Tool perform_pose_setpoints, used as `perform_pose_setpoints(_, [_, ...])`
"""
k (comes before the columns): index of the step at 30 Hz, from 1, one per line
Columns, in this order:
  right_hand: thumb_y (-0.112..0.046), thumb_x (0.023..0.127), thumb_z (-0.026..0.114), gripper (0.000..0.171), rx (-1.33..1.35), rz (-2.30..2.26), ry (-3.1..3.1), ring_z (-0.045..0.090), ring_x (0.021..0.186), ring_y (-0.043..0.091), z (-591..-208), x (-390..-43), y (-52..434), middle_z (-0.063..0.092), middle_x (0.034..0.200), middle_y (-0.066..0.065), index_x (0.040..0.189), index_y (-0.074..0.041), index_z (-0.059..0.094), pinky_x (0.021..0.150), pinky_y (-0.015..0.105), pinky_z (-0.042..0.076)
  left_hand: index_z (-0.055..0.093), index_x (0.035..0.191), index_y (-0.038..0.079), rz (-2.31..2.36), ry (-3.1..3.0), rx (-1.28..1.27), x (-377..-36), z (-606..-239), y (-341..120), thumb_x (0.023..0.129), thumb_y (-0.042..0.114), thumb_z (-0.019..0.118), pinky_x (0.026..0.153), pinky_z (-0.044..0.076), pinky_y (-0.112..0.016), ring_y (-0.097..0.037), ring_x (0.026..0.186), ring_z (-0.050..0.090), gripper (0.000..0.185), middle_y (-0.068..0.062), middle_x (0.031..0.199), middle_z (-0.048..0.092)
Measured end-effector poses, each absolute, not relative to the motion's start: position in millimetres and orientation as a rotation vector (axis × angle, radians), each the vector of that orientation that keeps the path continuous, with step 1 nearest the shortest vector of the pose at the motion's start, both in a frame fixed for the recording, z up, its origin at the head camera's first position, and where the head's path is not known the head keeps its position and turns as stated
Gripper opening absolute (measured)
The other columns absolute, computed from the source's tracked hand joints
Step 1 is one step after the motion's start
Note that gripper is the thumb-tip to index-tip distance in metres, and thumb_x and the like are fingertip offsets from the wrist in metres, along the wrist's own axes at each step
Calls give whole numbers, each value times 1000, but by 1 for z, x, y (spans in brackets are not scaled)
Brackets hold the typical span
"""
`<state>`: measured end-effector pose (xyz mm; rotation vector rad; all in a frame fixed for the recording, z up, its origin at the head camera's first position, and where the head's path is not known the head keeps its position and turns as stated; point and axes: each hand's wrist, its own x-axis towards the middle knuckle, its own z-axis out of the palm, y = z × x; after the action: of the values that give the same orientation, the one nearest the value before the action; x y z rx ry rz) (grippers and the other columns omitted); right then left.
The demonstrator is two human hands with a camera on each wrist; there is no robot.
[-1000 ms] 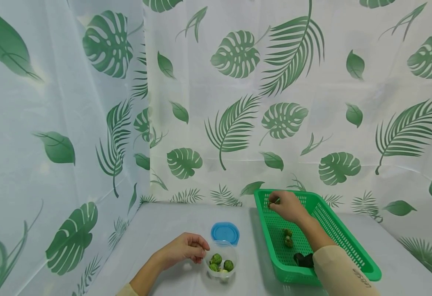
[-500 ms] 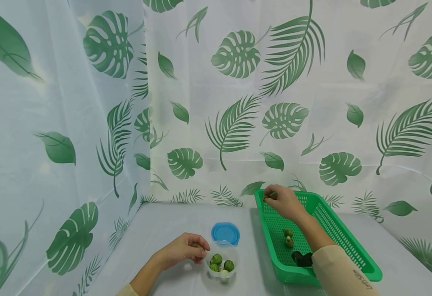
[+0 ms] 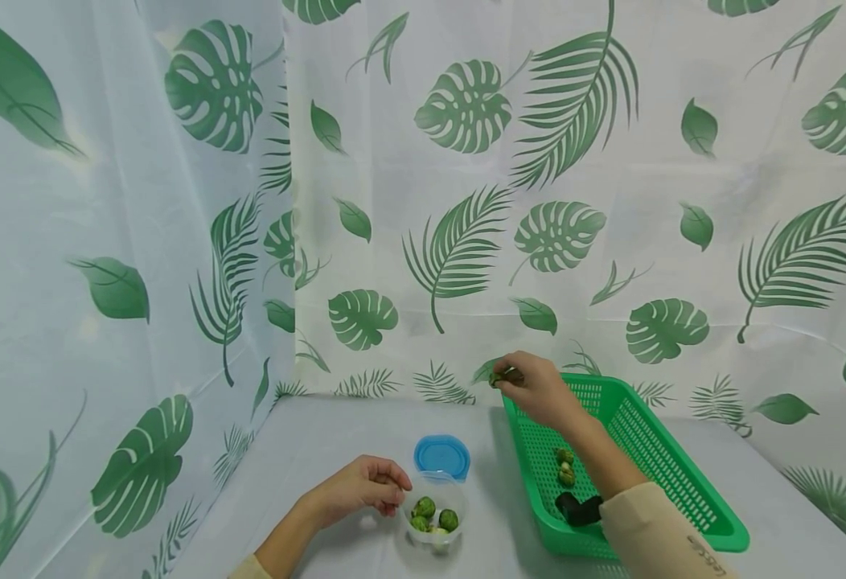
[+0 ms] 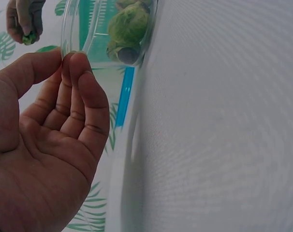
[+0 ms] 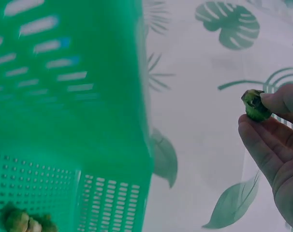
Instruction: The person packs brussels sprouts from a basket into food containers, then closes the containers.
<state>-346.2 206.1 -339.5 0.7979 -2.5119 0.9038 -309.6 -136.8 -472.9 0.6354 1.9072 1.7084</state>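
My right hand [image 3: 535, 390] is raised over the far left corner of the green basket [image 3: 712, 515], pinching a Brussels sprout [image 5: 256, 105] between thumb and fingertips. In the head view that sprout shows only as a small green bit at the fingertips. Over on the left, my left hand [image 3: 365, 486] holds the rim of a clear plastic bowl [image 4: 69, 29] between thumb and fingers. Several Brussels sprouts [image 3: 448, 520] lie inside the bowl. More sprouts [image 3: 564, 466] sit on the basket floor, partly beside my right forearm.
A blue lid [image 3: 441, 457] lies flat just behind the bowl. A black device [image 3: 578, 508] shows beside the right wrist, overlapping the basket. White sheeting with green leaf prints [image 3: 459, 241] hangs behind and to the left of the white table [image 3: 322, 434].
My right hand has moved up and left, carrying the sprout from inside the basket to above its far left corner. The left hand and bowl have stayed in place.
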Motion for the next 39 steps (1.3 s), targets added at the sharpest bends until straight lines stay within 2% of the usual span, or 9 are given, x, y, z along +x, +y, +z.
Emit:
perform_pose_setpoints(29, [-3, 97, 70, 19, 914, 938, -2434, 74, 99, 25, -331, -325, 174, 72, 112, 8, 116, -7, 71, 86, 40, 62, 65, 118, -12, 1705, 1912, 637, -311, -472, -136, 98, 7, 66, 69, 56, -26, -11, 74, 65, 28, 1, 86, 71])
perform_pose_setpoints(39, [-4, 96, 72, 18, 921, 947, -2437, 74, 97, 20, -334, -318, 162, 72, 108, 5, 113, -9, 72, 84, 36, 62, 64, 119, -14, 1701, 1917, 636, -310, -472, -136, 98, 8, 66, 69, 56, -26, -11, 73, 65, 30, 1, 85, 70])
